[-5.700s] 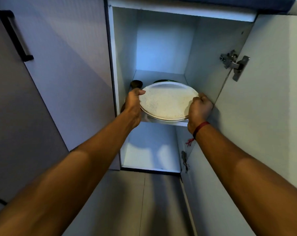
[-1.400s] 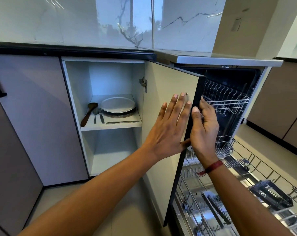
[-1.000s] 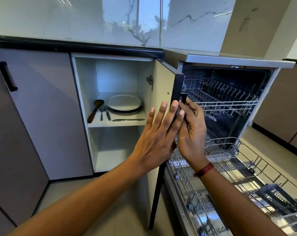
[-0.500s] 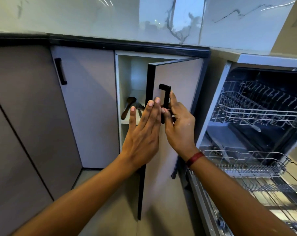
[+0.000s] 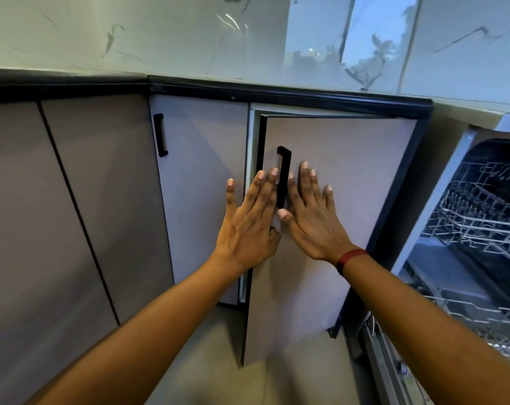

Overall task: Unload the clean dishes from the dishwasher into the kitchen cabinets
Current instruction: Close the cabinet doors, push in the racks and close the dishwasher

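The grey cabinet door (image 5: 347,182) stands almost closed, with only a narrow gap along its left edge. Its black bar handle (image 5: 283,176) runs upright between my two hands. My left hand (image 5: 249,223) lies flat with straight fingers at the door's left edge, just left of the handle. Fingers spread, my right hand (image 5: 312,211) presses flat on the door face right of the handle. The plates and cutlery inside the cabinet are hidden behind the door. The open dishwasher (image 5: 475,229) is at the right, its upper wire rack (image 5: 481,206) in view.
A second cabinet door with a black handle (image 5: 160,135) is closed to the left. More grey panels (image 5: 58,214) run further left. A black counter edge (image 5: 247,92) and a marble backsplash (image 5: 218,36) lie above. Beige floor (image 5: 218,375) shows below.
The cabinet door has swung from wide open to nearly closed. The plates and spoons on the shelf have gone out of sight. Both hands moved from the door's edge to its outer face.
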`<action>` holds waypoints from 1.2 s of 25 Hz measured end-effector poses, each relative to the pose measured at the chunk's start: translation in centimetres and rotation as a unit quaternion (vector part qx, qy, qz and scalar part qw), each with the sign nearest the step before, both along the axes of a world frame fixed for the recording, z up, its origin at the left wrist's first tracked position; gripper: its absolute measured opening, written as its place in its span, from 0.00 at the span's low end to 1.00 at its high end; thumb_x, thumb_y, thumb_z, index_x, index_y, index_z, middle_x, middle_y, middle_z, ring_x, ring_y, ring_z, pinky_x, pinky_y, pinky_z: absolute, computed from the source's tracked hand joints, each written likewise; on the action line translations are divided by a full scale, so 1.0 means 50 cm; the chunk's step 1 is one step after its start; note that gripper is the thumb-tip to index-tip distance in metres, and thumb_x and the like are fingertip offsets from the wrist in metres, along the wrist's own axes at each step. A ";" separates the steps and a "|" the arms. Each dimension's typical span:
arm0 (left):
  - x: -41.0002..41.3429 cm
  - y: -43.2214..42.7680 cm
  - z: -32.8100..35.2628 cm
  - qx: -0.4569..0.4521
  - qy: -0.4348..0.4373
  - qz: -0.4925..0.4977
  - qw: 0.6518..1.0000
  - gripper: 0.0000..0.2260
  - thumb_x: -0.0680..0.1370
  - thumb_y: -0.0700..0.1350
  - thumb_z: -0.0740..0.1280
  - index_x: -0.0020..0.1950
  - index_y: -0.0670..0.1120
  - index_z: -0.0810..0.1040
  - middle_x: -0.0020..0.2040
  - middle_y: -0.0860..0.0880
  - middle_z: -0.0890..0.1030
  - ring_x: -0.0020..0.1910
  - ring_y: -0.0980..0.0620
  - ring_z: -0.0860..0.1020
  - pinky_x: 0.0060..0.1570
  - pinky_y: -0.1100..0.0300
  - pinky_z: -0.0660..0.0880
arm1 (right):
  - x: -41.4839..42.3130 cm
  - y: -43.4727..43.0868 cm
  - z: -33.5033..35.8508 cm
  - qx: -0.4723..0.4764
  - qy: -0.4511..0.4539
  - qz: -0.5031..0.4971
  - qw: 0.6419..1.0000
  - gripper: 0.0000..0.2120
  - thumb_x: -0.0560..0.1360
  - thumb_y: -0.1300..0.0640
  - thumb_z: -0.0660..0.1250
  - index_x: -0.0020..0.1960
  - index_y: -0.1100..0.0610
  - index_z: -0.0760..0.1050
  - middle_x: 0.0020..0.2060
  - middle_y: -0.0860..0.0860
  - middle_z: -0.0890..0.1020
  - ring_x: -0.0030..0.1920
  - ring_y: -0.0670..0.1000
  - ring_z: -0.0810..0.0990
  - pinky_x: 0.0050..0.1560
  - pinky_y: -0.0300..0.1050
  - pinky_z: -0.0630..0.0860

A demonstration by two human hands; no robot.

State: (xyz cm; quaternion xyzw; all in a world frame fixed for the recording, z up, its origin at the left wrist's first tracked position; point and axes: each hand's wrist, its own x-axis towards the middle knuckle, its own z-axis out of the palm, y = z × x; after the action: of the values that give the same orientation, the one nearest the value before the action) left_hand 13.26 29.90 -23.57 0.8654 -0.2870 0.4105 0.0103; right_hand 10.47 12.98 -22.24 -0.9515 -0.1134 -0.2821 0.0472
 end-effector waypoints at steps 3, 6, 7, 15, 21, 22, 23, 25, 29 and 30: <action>0.047 0.014 0.003 0.007 0.027 0.005 1.000 0.38 0.76 0.57 0.57 0.79 0.43 0.44 0.79 0.45 0.41 0.78 0.46 0.42 0.72 0.32 0.42 | 0.049 -0.012 0.005 -0.068 0.018 -0.021 0.997 0.33 0.82 0.40 0.45 0.77 0.50 0.30 0.75 0.51 0.29 0.76 0.53 0.30 0.73 0.69 0.37; 0.101 0.037 0.018 0.039 0.057 -0.013 0.998 0.38 0.75 0.56 0.57 0.80 0.44 0.44 0.80 0.47 0.41 0.78 0.48 0.40 0.73 0.35 0.46 | 0.093 -0.022 0.008 -0.121 0.019 -0.051 0.991 0.35 0.82 0.38 0.46 0.77 0.50 0.30 0.76 0.52 0.30 0.76 0.54 0.31 0.73 0.69 0.38; 0.114 0.042 0.024 0.047 0.071 -0.015 0.996 0.39 0.75 0.55 0.57 0.80 0.44 0.43 0.80 0.47 0.40 0.78 0.49 0.39 0.73 0.36 0.46 | 0.106 -0.026 0.009 -0.133 0.019 -0.056 0.989 0.35 0.81 0.38 0.46 0.77 0.51 0.30 0.76 0.53 0.30 0.76 0.55 0.31 0.73 0.69 0.38; 0.212 0.041 0.074 0.101 0.188 0.004 0.977 0.42 0.76 0.54 0.61 0.78 0.47 0.35 0.77 0.51 0.30 0.76 0.51 0.31 0.74 0.37 0.43 | 0.185 -0.030 0.025 -0.171 0.044 -0.097 0.979 0.35 0.80 0.37 0.46 0.78 0.51 0.32 0.76 0.54 0.32 0.76 0.55 0.32 0.74 0.67 0.40; 0.255 0.031 0.093 0.142 0.214 0.024 0.966 0.41 0.77 0.54 0.60 0.78 0.45 0.35 0.76 0.49 0.29 0.75 0.49 0.30 0.74 0.38 0.40 | 0.213 -0.041 0.035 -0.194 0.043 -0.108 0.974 0.35 0.80 0.38 0.46 0.78 0.51 0.34 0.77 0.53 0.32 0.77 0.56 0.35 0.73 0.66 0.39; 0.258 0.028 0.095 0.145 0.222 0.029 0.964 0.40 0.77 0.54 0.60 0.78 0.45 0.36 0.76 0.49 0.29 0.75 0.49 0.30 0.74 0.39 0.39 | 0.217 -0.042 0.035 -0.197 0.042 -0.110 0.973 0.35 0.80 0.38 0.47 0.79 0.52 0.35 0.77 0.53 0.32 0.77 0.56 0.35 0.73 0.66 0.40; 0.262 0.023 0.098 0.144 0.230 0.034 0.962 0.40 0.77 0.54 0.60 0.78 0.45 0.37 0.76 0.48 0.29 0.75 0.48 0.30 0.74 0.39 0.39 | 0.221 -0.043 0.035 -0.200 0.045 -0.112 0.972 0.36 0.80 0.39 0.48 0.79 0.52 0.35 0.77 0.53 0.32 0.77 0.56 0.35 0.73 0.66 0.40; 0.273 0.015 0.102 0.139 0.241 0.038 0.960 0.39 0.77 0.53 0.60 0.79 0.44 0.38 0.77 0.48 0.30 0.76 0.48 0.32 0.75 0.41 0.40 | 0.224 -0.048 0.030 -0.202 0.053 -0.119 0.971 0.38 0.80 0.40 0.52 0.79 0.52 0.35 0.77 0.53 0.32 0.77 0.56 0.35 0.73 0.67 0.41; 0.294 0.014 0.095 0.143 0.236 0.036 0.960 0.40 0.77 0.51 0.60 0.79 0.44 0.39 0.77 0.47 0.29 0.76 0.47 0.32 0.75 0.41 0.41 | 0.218 -0.076 0.014 -0.215 0.065 -0.134 0.965 0.42 0.78 0.42 0.58 0.78 0.52 0.35 0.77 0.51 0.32 0.77 0.56 0.35 0.72 0.70 0.41; 0.297 0.013 0.089 0.139 0.238 0.036 0.961 0.40 0.76 0.51 0.61 0.79 0.43 0.39 0.76 0.47 0.29 0.76 0.47 0.33 0.75 0.40 0.41 | 0.216 -0.081 0.012 -0.216 0.068 -0.136 0.964 0.43 0.77 0.42 0.59 0.78 0.52 0.35 0.77 0.50 0.32 0.77 0.56 0.35 0.72 0.71 0.41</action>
State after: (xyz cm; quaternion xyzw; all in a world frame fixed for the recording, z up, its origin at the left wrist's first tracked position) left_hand 28.12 30.56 -19.14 0.9406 -0.2996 0.1491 -0.0572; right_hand 21.29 8.90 -21.64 -0.9624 -0.0382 -0.1895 -0.1909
